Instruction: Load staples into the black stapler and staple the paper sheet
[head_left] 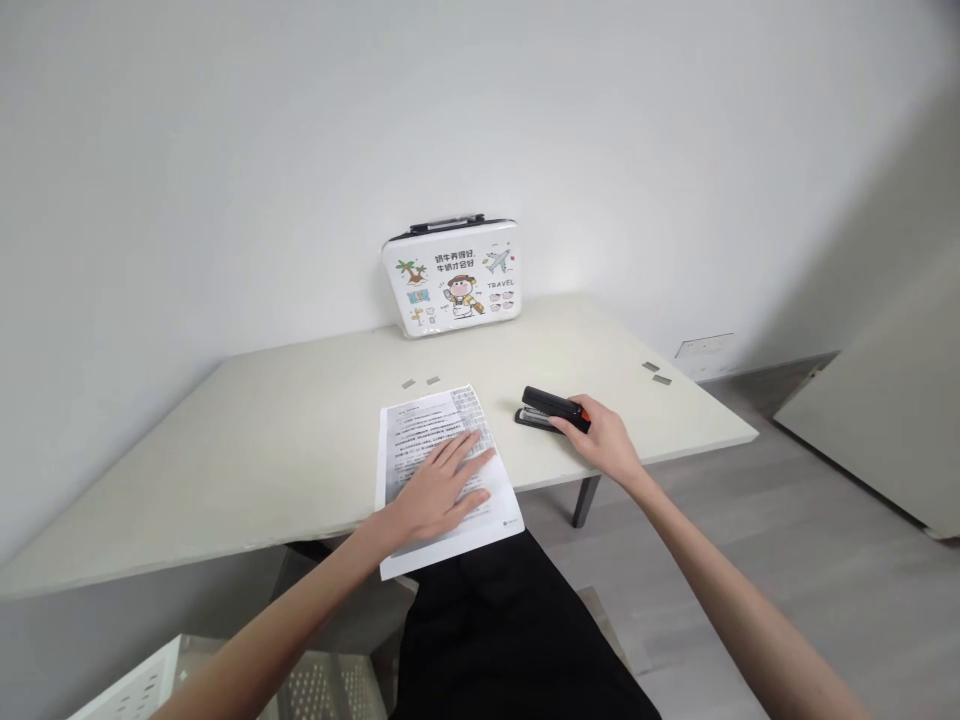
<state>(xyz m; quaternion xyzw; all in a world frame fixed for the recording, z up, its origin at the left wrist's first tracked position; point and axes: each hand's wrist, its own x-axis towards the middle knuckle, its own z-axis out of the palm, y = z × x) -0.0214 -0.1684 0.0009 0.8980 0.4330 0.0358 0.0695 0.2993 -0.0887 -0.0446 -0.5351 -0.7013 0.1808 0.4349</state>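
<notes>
Printed paper (420,430) lies over the table's front edge, its lower part sticking out past it. My left hand (442,487) rests flat on the sheet with the fingers stretched out. To the right of the paper, my right hand (604,438) grips a black stapler (551,405) with an orange-red detail near its back end. The stapler sits on or just above the tabletop, its jaws apart and pointing left towards the paper. Whether the paper is one sheet or a stack, I cannot tell.
A white travel case (454,280) with cartoon prints stands at the back of the white table (285,430), against the wall. Small grey strips (433,380) are on the tabletop, with more near its right end. A perforated white basket (330,685) is below, at left.
</notes>
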